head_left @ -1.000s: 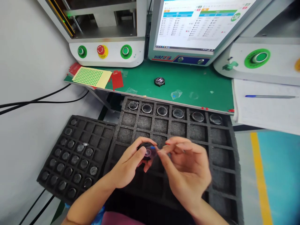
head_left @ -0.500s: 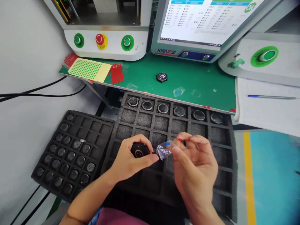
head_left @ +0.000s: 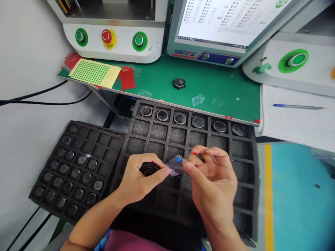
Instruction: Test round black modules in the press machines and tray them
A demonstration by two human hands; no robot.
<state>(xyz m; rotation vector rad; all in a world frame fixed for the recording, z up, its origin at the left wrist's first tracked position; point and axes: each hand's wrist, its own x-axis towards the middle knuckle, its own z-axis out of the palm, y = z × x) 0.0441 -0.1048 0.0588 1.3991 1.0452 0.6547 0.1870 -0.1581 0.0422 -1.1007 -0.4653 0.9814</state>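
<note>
My left hand (head_left: 142, 177) is closed around a black round watch body (head_left: 148, 169), its back with small contacts turned up. A small clear plastic film (head_left: 175, 166) with a blue dot stretches between my two hands. Thumb and index finger of my right hand (head_left: 213, 177) pinch the film's right end, while its left end meets my left thumb and fingertip. A red bit of tape or sticker (head_left: 194, 153) clings to my right index fingertip. Beneath both hands lies a black foam tray (head_left: 138, 127), with a row of round watches (head_left: 180, 119) along its far edge.
On the green bench (head_left: 157, 78) lie a watch (head_left: 179, 83), a loose clear film (head_left: 198, 100), a green-dot sticker sheet (head_left: 91, 73) and red strips (head_left: 127, 78). A second foam tray (head_left: 98, 136) holds several watch parts at left. Papers with a pen (head_left: 298, 106) lie right.
The film between my hands is pulled flatter, and its left end now reaches my left fingertips. The watch in my left hand has tilted slightly. The watch face on the bench has dimmed.
</note>
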